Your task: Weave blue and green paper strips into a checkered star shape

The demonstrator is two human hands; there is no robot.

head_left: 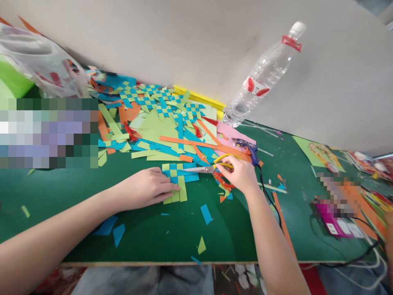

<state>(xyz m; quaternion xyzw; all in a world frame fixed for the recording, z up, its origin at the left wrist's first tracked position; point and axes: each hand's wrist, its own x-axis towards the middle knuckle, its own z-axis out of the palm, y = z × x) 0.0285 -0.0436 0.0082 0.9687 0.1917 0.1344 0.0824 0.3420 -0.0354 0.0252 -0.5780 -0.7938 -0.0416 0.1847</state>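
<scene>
A small woven piece of blue and light green paper strips [174, 175] lies flat on the green table, with loose strip ends sticking out to the right and towards me. My left hand [150, 186] rests on its left part, fingers laid across the paper and pressing it down. In my right hand [241, 174] are scissors with yellow handles [201, 169]. Their blades point left over the weave and look nearly closed; whether they touch the paper I cannot tell. Beneath the scissors handles lies a red-orange looped object [223, 180], partly covered.
Woven pieces [147, 96], loose strips and red tassels [132, 132] heap up behind. A plastic bottle [254, 84] leans against the wall. A blue glue gun [250, 150] with a black cord lies right. Further right is a magenta box [331, 219]. Blue scraps [206, 214] lie in front.
</scene>
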